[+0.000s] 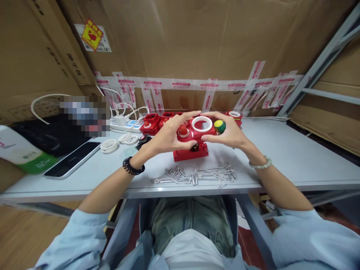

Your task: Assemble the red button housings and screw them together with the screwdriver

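Both my hands grip a red plastic housing with a white ring on its top face. My left hand wraps the left side, near a red knob. On the right side my right hand holds it with thumb and fingers, beside a yellow-and-green knob. Directly below the housing, a red base rests on the table; whether the two touch I cannot tell. A small dark round part shows between them.
Screws and thin metal rods lie along the table's front. More red housings stand behind my hands. To the left are white rings, a phone, a power strip and cables. Cardboard backs the table.
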Motion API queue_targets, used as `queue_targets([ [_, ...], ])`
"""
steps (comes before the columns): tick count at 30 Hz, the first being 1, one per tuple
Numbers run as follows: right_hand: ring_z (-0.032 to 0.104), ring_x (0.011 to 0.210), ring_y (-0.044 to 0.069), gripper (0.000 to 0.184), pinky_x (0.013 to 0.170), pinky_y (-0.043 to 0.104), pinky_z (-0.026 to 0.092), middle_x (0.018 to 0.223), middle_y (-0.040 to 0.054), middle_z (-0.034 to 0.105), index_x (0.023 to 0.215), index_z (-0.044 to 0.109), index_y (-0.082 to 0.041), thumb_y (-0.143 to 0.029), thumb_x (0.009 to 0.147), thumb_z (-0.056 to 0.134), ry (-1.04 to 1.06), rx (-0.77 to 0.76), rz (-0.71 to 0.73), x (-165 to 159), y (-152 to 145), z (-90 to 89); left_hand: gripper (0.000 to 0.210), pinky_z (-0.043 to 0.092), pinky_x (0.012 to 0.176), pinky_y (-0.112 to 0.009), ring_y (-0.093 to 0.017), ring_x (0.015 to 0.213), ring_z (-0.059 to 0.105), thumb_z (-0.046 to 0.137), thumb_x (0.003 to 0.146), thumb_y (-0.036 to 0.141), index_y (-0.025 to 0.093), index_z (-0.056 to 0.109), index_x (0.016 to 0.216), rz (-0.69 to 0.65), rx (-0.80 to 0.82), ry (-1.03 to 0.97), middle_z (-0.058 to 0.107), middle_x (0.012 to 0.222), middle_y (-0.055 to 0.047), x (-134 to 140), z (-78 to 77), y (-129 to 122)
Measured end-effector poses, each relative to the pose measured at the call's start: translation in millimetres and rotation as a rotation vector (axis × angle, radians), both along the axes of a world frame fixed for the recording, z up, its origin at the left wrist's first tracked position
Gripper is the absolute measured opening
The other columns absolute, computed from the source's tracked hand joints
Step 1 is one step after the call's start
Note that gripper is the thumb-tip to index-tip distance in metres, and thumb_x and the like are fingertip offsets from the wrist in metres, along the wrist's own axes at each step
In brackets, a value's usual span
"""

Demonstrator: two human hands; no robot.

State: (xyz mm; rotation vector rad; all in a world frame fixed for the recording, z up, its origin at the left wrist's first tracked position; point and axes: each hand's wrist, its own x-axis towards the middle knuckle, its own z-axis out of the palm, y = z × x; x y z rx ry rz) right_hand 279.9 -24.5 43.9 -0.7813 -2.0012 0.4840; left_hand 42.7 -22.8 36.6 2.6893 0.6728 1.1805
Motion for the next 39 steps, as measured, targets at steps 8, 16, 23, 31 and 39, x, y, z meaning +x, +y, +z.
queue_targets([
  [8,0.069,0.091,0.023,0.057,0.084,0.041,0.055,0.101,0.0055,0.074,0.104,0.069,-0.019,-0.050,0.060,0.087,0.073,0.068,-0.190,6,5,0.7,0.038,0.050,0.092,-0.036,-0.022,0.103,0.065,0.063,0.089,0.042,0.019,0.062,0.119,0.250,-0.033,-0.048,0.070,0.115,-0.009,-38,11.1,10],
  [16,0.069,0.088,0.025,0.061,0.082,0.044,0.053,0.098,0.0062,0.075,0.102,0.071,-0.019,-0.055,0.056,0.087,0.040,0.046,-0.301,4,10,-4.0,0.034,0.048,0.088,-0.041,-0.025,0.091,0.063,0.056,0.090,0.052,0.025,0.074,0.100,0.343,-0.116,0.450,0.073,0.097,-0.007,-132,-39.0,26],
  [23,0.068,0.088,0.025,0.061,0.083,0.045,0.052,0.098,0.0066,0.075,0.102,0.071,-0.019,-0.056,0.056,0.087,0.030,0.022,-0.312,5,9,-3.8,0.036,0.046,0.083,-0.038,-0.024,0.085,0.061,0.054,0.090,0.052,0.023,0.075,0.088,0.354,-0.074,0.471,0.070,0.090,-0.008,-128,-42.2,33],
  [31,0.068,0.089,0.026,0.060,0.083,0.045,0.053,0.099,0.0066,0.074,0.102,0.070,-0.019,-0.053,0.056,0.088,0.092,0.065,-0.342,9,13,-1.1,0.031,0.045,0.082,-0.038,-0.022,0.087,0.062,0.060,0.090,0.052,0.024,0.070,0.083,0.249,0.034,0.175,0.072,0.087,-0.004,-63,-2.9,16],
  [39,0.069,0.091,0.026,0.058,0.084,0.044,0.054,0.098,0.0064,0.074,0.101,0.070,-0.019,-0.051,0.056,0.087,0.120,0.102,-0.407,14,16,0.8,0.018,0.044,0.085,-0.035,-0.020,0.087,0.068,0.064,0.091,0.035,0.018,0.070,0.092,0.127,-0.054,0.273,0.076,0.093,-0.004,15,-7.6,24],
])
